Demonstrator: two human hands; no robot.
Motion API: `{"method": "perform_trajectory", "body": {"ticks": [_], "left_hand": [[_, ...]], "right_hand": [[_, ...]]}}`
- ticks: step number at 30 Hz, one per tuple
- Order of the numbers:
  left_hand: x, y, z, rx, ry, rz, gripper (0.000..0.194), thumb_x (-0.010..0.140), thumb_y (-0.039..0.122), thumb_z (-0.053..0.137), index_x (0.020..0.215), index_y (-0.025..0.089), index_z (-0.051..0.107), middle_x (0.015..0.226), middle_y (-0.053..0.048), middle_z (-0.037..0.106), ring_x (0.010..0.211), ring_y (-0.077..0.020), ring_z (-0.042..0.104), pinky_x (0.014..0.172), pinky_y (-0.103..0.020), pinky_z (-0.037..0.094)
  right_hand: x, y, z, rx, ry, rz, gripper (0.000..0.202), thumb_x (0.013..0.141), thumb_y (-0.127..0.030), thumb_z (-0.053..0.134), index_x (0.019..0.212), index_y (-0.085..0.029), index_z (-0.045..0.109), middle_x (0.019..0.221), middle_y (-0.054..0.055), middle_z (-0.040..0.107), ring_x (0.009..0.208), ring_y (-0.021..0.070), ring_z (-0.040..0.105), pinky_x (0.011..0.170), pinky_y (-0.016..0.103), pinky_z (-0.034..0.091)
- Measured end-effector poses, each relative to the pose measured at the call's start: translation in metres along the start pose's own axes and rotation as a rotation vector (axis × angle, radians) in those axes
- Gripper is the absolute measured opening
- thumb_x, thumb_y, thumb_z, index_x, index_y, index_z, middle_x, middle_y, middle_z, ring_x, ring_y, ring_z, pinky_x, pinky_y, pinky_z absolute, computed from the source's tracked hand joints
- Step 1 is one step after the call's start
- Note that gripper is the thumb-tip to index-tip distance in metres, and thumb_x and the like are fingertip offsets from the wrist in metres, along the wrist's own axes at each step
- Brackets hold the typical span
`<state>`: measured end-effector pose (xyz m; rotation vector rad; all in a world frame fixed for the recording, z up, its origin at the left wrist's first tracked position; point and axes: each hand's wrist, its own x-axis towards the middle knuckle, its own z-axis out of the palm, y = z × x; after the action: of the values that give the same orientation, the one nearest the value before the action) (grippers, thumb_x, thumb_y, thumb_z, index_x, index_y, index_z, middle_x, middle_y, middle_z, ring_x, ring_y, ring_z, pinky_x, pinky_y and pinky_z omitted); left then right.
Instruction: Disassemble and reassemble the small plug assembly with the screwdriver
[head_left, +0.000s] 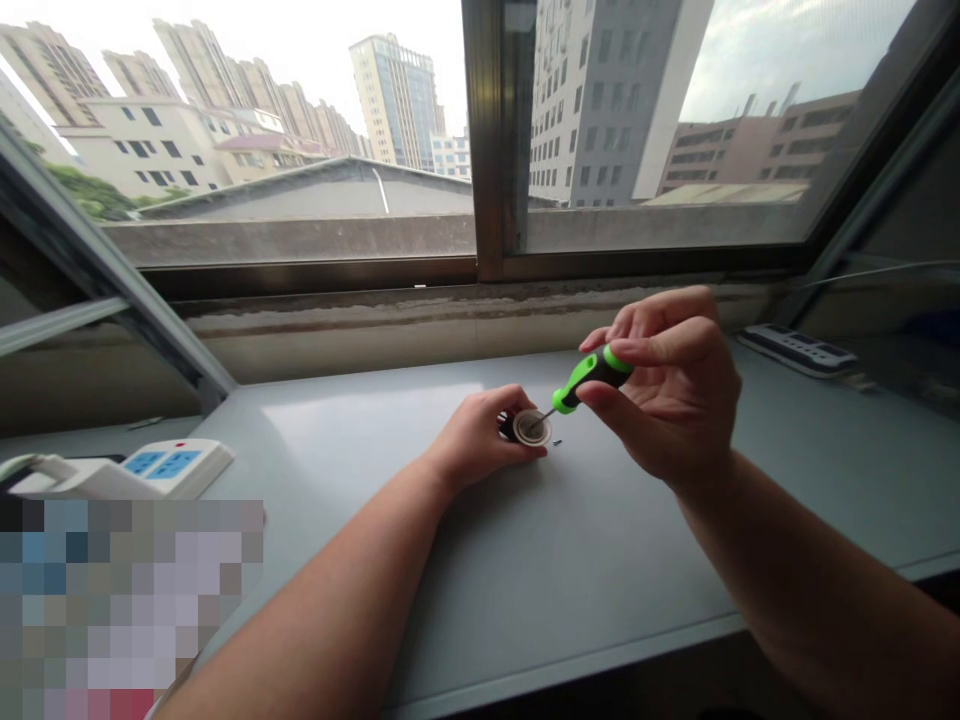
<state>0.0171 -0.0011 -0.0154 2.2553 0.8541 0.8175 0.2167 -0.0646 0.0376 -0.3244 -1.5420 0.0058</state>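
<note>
My left hand [487, 430] is wrapped round a small round part [532, 428], with a pale ringed opening and a dark side, tilted toward me on the tabletop. What kind of part it is I cannot make out. In my right hand [667, 390] is a green and black screwdriver [589, 380], gripped by its handle between thumb and fingers. Its thin shaft slants down to the left, and the tip goes into the opening of the round part. A small screw [557, 442] lies on the table just right of that part.
The grey-white table [585, 580] reaches back to the window wall. A white power strip [180, 465] with blue sockets sits at the left, by a blurred-out area. Another power strip [796, 350] lies at the back right. Metal frame bars [150, 290] rise at the left.
</note>
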Motion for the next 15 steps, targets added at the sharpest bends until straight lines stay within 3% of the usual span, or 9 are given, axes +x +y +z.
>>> {"method": "perform_trajectory", "body": {"ticks": [4, 6, 10, 12, 15], "left_hand": [[0.0004, -0.0009, -0.0002, -0.016, -0.011, -0.009, 0.034, 0.070, 0.030, 0.089, 0.091, 0.020, 0.065, 0.084, 0.003, 0.069, 0.076, -0.0155, 0.061, 0.071, -0.027, 0.049], [0.0003, -0.0002, -0.0005, -0.013, -0.021, -0.009, 0.034, 0.071, 0.030, 0.088, 0.095, 0.020, 0.067, 0.087, 0.003, 0.070, 0.077, -0.0163, 0.062, 0.071, -0.027, 0.049], [-0.0001, 0.0014, -0.0005, -0.001, -0.014, -0.003, 0.032, 0.071, 0.030, 0.088, 0.091, 0.020, 0.066, 0.087, 0.002, 0.070, 0.076, -0.0159, 0.062, 0.070, -0.027, 0.048], [0.0000, 0.0011, 0.0000, -0.004, -0.007, -0.005, 0.032, 0.070, 0.030, 0.089, 0.087, 0.020, 0.064, 0.085, 0.003, 0.070, 0.075, -0.0152, 0.061, 0.070, -0.026, 0.048], [0.0002, 0.0004, 0.0008, -0.009, -0.003, -0.008, 0.033, 0.069, 0.030, 0.090, 0.087, 0.021, 0.063, 0.084, 0.004, 0.069, 0.075, -0.0147, 0.060, 0.070, -0.026, 0.048]], "right_hand": [[-0.0018, -0.0020, -0.0017, 0.079, -0.156, 0.082, 0.018, 0.096, -0.029, 0.068, 0.114, -0.030, 0.069, 0.121, 0.009, 0.068, 0.109, 0.0259, 0.070, 0.089, 0.048, 0.066], [-0.0028, -0.0013, -0.0018, 0.101, -0.201, 0.075, 0.025, 0.095, -0.024, 0.069, 0.119, -0.029, 0.068, 0.118, 0.008, 0.071, 0.105, 0.0250, 0.072, 0.086, 0.046, 0.066], [-0.0041, 0.0015, 0.0000, 0.038, -0.095, 0.005, 0.035, 0.081, -0.027, 0.086, 0.111, -0.032, 0.071, 0.104, 0.004, 0.065, 0.088, 0.0189, 0.067, 0.071, 0.036, 0.064], [-0.0043, 0.0011, 0.0001, 0.023, -0.049, 0.019, 0.029, 0.084, -0.032, 0.084, 0.110, -0.032, 0.072, 0.104, 0.005, 0.064, 0.091, 0.0204, 0.067, 0.075, 0.039, 0.065], [-0.0034, -0.0017, -0.0007, 0.060, -0.080, 0.078, 0.018, 0.096, -0.030, 0.069, 0.114, -0.030, 0.072, 0.114, 0.008, 0.070, 0.106, 0.0254, 0.072, 0.084, 0.045, 0.067]]}}
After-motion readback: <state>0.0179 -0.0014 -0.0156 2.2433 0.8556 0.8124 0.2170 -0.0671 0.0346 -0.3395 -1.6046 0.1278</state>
